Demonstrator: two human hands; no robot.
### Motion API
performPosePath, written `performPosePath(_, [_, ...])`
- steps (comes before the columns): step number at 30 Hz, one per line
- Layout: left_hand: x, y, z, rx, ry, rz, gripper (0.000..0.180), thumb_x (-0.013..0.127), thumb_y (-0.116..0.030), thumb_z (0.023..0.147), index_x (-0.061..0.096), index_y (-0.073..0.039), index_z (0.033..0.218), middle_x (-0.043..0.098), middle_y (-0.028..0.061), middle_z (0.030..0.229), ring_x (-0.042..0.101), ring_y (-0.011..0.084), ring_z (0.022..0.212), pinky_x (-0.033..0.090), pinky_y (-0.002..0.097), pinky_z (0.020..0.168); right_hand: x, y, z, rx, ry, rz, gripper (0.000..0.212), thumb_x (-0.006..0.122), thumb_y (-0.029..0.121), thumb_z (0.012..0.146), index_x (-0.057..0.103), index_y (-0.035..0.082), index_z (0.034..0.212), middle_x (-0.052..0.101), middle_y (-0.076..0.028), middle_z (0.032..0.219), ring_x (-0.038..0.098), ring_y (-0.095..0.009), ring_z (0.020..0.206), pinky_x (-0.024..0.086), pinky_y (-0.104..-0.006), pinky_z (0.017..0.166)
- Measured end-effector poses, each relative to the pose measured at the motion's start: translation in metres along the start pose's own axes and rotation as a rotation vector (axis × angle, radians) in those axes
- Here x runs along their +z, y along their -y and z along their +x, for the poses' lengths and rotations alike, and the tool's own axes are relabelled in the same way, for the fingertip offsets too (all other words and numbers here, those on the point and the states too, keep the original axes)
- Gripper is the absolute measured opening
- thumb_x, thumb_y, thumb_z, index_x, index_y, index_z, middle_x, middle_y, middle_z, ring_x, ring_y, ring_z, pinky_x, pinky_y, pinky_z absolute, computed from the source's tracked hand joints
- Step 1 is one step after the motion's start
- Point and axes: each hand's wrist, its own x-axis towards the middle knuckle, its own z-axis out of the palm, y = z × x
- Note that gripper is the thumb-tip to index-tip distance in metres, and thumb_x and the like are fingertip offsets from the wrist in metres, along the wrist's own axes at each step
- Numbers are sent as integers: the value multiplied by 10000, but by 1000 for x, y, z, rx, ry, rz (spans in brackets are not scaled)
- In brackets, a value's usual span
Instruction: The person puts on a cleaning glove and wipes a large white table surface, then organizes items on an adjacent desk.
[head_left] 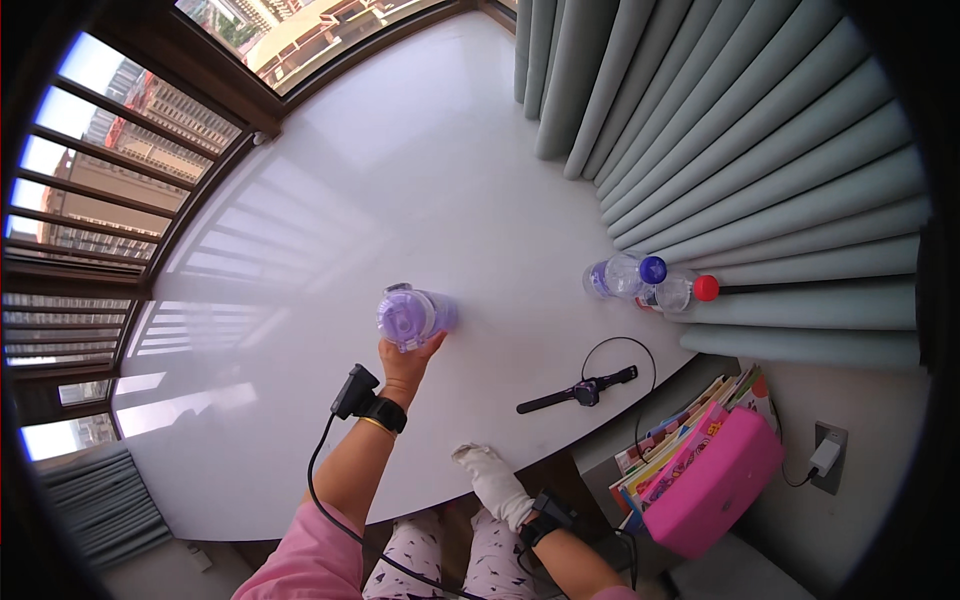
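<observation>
My left hand [404,366] is wrapped round the near side of a translucent purple water bottle [407,318] with a flip lid. The bottle is on the white tabletop, its lid toward me. A white cloth covering that looks like a sock or glove [492,482] hides my right hand at the table's front edge, so its fingers do not show. To the right of that hand, a dark wristwatch [587,391] lies on the table, its strap stretched out.
Two clear plastic bottles, one blue-capped [626,274] and one red-capped [676,291], are by the grey curtain [740,150]. A thin black cable [653,370] loops near the watch. A pink case [715,485] and books [665,440] sit beyond the right edge. Windows border the left.
</observation>
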Motion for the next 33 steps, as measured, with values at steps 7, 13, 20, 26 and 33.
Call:
performPosePath(7, [-168,141,-21,-380,-532,224,602,834,-312,643,545,-27,1088,642,99,1012,617,245,901,482,343,811,3,6,5,-14,14,-52,340,419,25,826,577,8,1126,577,-166,1165,501,-308,1147,354,-377,1030])
performPosePath(13, [-271,240,-72,-723,-750,329,825,826,-322,658,395,-24,1295,541,140,1237,516,267,1144,386,346,989,8,9,14,-29,92,-244,330,420,52,836,583,24,1123,584,-173,1149,534,-313,1105,398,-382,992])
performPosePath(20, [-298,287,-109,-535,-888,85,722,784,-173,725,366,-9,1290,555,105,1202,510,236,1135,378,357,1011,37,48,134,-48,138,-493,293,429,46,818,605,39,1053,605,-165,1068,558,-320,1040,432,-373,949])
performPosePath(26, [-241,244,-139,-786,-790,92,664,727,-61,716,362,1,1268,419,154,1271,447,270,1161,370,395,980,46,83,262,-85,-103,-619,127,435,24,801,551,5,850,581,-177,902,552,-357,893,448,-400,814])
performPosePath(33, [-163,208,62,-298,-387,35,566,610,-41,720,386,-9,1239,443,178,1242,380,365,1217,292,449,1035,20,124,407,-128,-275,-554,210,395,47,872,568,-16,973,578,-192,986,534,-350,980,418,-381,897])
